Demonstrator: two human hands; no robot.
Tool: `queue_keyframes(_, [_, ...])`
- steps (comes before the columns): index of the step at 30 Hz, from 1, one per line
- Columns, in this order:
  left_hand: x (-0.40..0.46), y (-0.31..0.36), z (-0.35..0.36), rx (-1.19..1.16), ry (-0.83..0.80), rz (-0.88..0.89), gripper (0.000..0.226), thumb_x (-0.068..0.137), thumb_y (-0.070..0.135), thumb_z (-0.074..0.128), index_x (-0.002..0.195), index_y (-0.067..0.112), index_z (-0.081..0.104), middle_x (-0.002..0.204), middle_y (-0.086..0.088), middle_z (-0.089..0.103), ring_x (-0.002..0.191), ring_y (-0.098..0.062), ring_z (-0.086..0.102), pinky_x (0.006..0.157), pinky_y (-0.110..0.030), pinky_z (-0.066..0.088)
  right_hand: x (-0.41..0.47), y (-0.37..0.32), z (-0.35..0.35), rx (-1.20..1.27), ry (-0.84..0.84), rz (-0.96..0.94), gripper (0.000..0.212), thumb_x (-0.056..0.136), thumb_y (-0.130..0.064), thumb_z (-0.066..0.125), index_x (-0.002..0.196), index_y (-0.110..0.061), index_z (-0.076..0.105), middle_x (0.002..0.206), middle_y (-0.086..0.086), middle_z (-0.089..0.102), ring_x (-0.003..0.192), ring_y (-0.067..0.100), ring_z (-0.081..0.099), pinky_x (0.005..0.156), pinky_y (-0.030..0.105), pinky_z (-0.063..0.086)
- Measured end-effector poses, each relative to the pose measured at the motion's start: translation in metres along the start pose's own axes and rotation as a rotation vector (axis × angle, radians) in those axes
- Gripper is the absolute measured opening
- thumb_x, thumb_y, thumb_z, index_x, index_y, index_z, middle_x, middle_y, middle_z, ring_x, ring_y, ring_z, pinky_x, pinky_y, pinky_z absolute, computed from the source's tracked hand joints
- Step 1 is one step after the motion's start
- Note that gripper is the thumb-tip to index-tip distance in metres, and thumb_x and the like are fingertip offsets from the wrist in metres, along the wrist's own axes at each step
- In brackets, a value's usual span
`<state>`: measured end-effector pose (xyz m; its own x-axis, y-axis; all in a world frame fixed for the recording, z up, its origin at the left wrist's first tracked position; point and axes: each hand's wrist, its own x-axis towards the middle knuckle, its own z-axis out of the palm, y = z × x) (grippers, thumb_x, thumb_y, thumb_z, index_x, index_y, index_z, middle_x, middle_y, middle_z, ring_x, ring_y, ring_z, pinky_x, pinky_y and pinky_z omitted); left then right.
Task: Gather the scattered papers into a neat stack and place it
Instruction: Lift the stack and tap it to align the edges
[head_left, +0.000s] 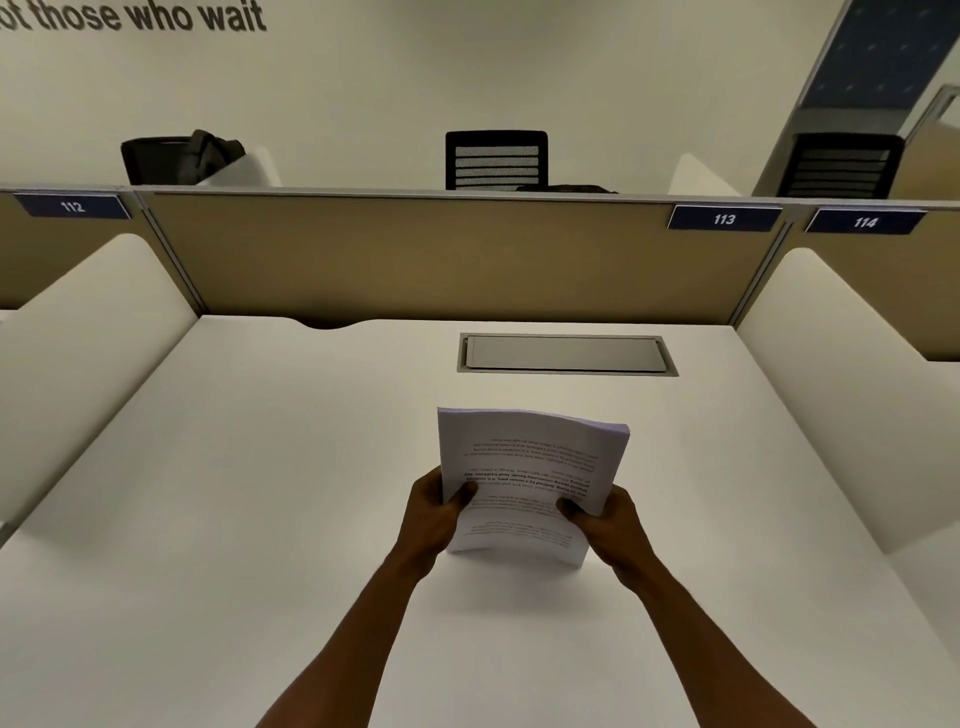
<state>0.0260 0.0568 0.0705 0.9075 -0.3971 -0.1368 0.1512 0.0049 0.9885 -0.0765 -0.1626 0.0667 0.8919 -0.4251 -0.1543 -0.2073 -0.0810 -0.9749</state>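
Paper stack (530, 478) sat centre frame, held upright w/ bottom edge at or just above desk (234, 467), prob to square edges. Left hand (434, 512) & right hand (605, 519) each clamped a side edge, thumbs in front.

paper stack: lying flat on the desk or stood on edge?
On edge. The paper stack stands upright, bottom edge on the desk, left hand and right hand gripping its sides; the sheets bow slightly.

Bare desk (260, 493) all round; rear panel (415, 260) (side dividers (88, 332) too) blocks.
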Motion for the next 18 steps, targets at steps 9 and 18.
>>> queue_keyframes(9, [0.0,0.005,0.001,0.035,0.015,0.009,0.023,0.091,0.018,0.067,0.113,0.026,0.068,0.111,-0.002,0.074,0.107,-0.034,0.068,0.085,-0.04,0.061,0.001,0.0,0.002,-0.051,0.04,-0.022,0.022,0.087,-0.015,0.072,0.108,-0.018,0.068,0.106,0.0,0.072,0.098,0.024,0.068,0.083,0.044,0.06])
queue_keyframes(18, [0.019,0.107,-0.007,0.732,0.137,0.535,0.09,0.073,0.063,0.072,0.149,0.037,0.032,0.157,0.009,0.036,0.148,-0.011,0.026,0.114,-0.026,0.023,0.017,-0.051,-0.022,-0.41,-0.033,-0.269,0.019,0.085,-0.019,0.072,0.102,-0.027,0.071,0.09,-0.011,0.071,0.078,-0.003,0.067,0.061,0.004,0.048])
